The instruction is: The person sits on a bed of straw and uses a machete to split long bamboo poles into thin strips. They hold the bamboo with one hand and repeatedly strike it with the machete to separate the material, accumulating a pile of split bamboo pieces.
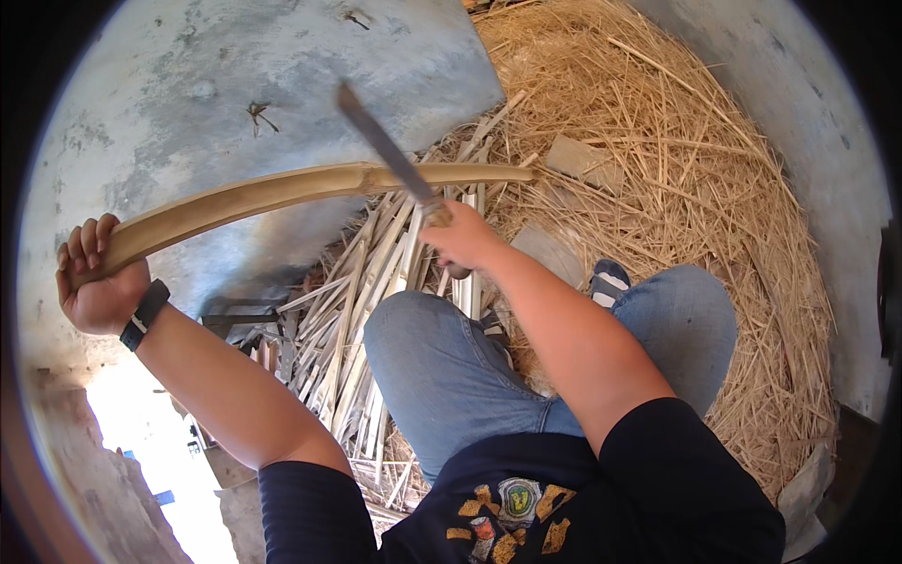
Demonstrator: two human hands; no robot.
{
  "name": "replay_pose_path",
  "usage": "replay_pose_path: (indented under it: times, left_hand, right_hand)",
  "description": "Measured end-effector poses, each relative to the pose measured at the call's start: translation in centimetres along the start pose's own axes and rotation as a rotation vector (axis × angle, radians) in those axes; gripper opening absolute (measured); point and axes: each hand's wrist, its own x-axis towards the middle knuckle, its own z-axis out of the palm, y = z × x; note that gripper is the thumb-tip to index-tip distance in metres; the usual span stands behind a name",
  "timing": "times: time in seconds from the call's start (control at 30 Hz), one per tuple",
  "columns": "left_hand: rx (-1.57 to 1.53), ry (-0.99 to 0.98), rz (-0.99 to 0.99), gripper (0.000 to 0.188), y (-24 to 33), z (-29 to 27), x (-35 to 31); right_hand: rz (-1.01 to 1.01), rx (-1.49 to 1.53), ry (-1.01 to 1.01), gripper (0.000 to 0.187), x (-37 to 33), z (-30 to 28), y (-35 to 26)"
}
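Note:
My left hand [108, 282] grips one end of a long split bamboo strip [254, 196], with its fingers wrapped over the edge. The strip runs across in front of me to the right, showing a node partway along, and its far end reaches the straw-covered floor. In my right hand [458, 237] is a long-bladed knife [387, 146], held by its wooden handle. Its blade slants up and to the left, crossing the strip in view and slightly blurred by motion. Whether blade and strip touch, I cannot tell.
Several split bamboo sticks [343, 310] lie heaped by my left knee. Shavings [676, 169] cover the floor ahead and to the right, around a flat stone-like piece [583, 162]. A grey wall [282, 85] stands at the left, with a bright opening [150, 432] below it.

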Motion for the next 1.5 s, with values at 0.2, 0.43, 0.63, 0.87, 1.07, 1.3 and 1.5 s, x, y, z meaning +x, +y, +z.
replay_pose_path:
  times: [0.2,0.43,0.63,0.87,1.07,1.3,1.5]
  left_hand:
    - [0.017,0.022,0.018,0.011,0.1,-0.4,-0.1]
    - [0.043,0.013,0.017,0.009,-0.3,0.3,0.6]
    - [0.075,0.079,0.035,0.010,-0.5,0.2,0.0]
    - [0.063,0.038,0.007,0.012,-0.5,1.0,0.0]
    - [0.104,0.095,0.040,0.012,-1.2,3.1,0.1]
    - [0.092,0.074,0.035,0.013,-1.3,2.1,0.7]
    - [0.153,0.125,0.062,0.015,-3.1,4.3,2.4]
  right_hand:
    - [0.145,0.302,0.045,0.031,0.3,-0.6,1.7]
    - [0.013,0.130,-0.168,0.025,-0.7,0.1,-1.5]
    - [0.065,0.345,-0.337,0.018,-0.1,0.4,-0.7]
    - [0.136,0.487,-0.451,0.019,-0.6,-0.5,-0.6]
    - [0.154,0.614,-0.269,0.016,0.2,-2.1,0.9]
    - [0.179,0.490,-0.151,0.014,0.9,-5.0,1.8]
    - [0.101,0.152,-0.028,0.020,0.4,-5.6,-0.1]
